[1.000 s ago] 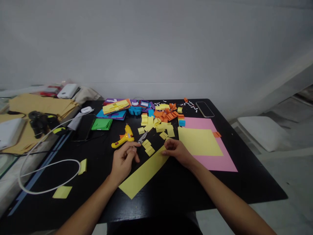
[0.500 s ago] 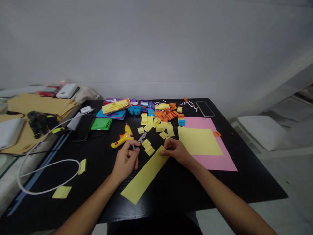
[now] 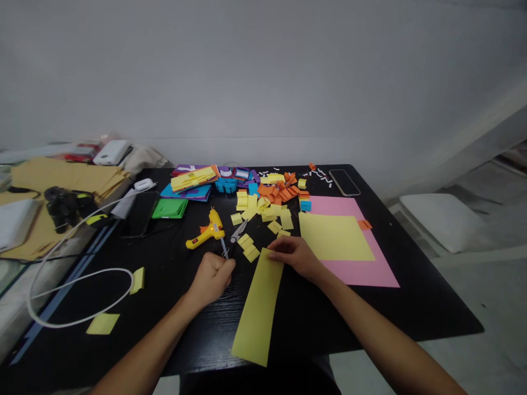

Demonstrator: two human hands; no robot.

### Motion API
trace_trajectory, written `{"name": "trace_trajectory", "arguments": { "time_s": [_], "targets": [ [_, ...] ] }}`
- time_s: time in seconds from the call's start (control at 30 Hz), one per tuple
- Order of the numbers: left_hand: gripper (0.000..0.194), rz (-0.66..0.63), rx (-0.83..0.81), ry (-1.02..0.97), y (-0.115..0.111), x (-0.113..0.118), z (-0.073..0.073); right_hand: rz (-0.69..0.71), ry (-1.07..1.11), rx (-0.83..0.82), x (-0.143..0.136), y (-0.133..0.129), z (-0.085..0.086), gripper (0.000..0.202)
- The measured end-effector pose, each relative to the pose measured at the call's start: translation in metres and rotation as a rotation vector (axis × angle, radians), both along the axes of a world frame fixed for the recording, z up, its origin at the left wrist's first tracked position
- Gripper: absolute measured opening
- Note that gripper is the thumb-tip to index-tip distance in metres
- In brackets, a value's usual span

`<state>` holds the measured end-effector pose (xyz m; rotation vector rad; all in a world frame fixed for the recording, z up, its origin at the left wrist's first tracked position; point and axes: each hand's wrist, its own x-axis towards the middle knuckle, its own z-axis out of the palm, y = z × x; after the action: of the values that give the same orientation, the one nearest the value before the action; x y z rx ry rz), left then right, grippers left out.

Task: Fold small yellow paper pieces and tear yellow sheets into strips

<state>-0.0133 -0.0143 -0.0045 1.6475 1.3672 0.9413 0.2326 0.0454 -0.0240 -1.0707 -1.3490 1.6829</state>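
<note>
My right hand [image 3: 297, 257] pinches the top end of a long yellow paper strip [image 3: 257, 310], which slants down towards the table's near edge. To its left, my left hand [image 3: 212, 277] is closed in a fist; whatever it may hold is hidden. Just beyond its knuckles lie a pair of scissors [image 3: 239, 231] and a pale glue stick [image 3: 224, 248], which lines up with a yellow glue gun [image 3: 209, 229]. Small folded yellow paper pieces [image 3: 248, 248] lie between the scissors and the strip.
Orange paper pieces [image 3: 280, 190] heap up at the back. A yellow sheet [image 3: 335, 236] rests on a pink sheet [image 3: 366, 277] at right, near a phone [image 3: 345, 182]. Green paper [image 3: 170, 208] and a looped white cable [image 3: 78, 277] are on the left.
The yellow strip has swung from a diagonal to a steeper slant, its lower end moving right and nearer. My left hand has drawn back slightly from the scissors and closed into a fist.
</note>
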Motion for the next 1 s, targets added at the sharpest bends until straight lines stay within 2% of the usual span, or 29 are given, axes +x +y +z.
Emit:
{"name": "trace_trajectory", "arguments": {
  "time_s": [0.2, 0.37, 0.47, 0.63, 0.73, 0.8, 0.87, 0.93, 1.0],
  "targets": [
    [0.068, 0.005, -0.009, -0.024, -0.001, 0.002, 0.004, 0.005, -0.011, -0.007, -0.001, -0.001, 0.0, 0.032],
    [0.036, -0.091, 0.012, -0.019, 0.001, 0.01, 0.008, -0.009, -0.017, 0.014, -0.002, -0.002, 0.002, 0.035],
    [0.025, -0.111, -0.031, -0.046, -0.001, 0.013, 0.006, -0.043, -0.015, 0.028, -0.002, -0.002, 0.002, 0.037],
    [0.035, -0.192, -0.096, -0.191, -0.005, 0.018, -0.001, -0.064, -0.007, 0.048, -0.002, -0.003, 0.004, 0.034],
    [0.042, -0.213, -0.058, -0.229, -0.003, 0.023, 0.001, -0.028, 0.019, 0.062, -0.005, -0.004, 0.009, 0.033],
    [0.046, -0.228, 0.008, -0.201, 0.002, 0.027, 0.008, -0.011, 0.058, 0.114, -0.007, -0.002, 0.016, 0.032],
    [0.05, -0.236, 0.115, -0.119, 0.01, 0.027, 0.019, -0.019, 0.062, 0.233, -0.01, 0.002, 0.028, 0.031],
    [0.044, -0.228, 0.256, -0.008, 0.022, 0.025, 0.035, -0.033, 0.015, 0.357, -0.012, 0.009, 0.047, 0.031],
    [0.03, -0.225, 0.328, 0.052, 0.035, 0.021, 0.058, -0.01, -0.018, 0.383, -0.014, 0.017, 0.072, 0.03]
  ]
}}
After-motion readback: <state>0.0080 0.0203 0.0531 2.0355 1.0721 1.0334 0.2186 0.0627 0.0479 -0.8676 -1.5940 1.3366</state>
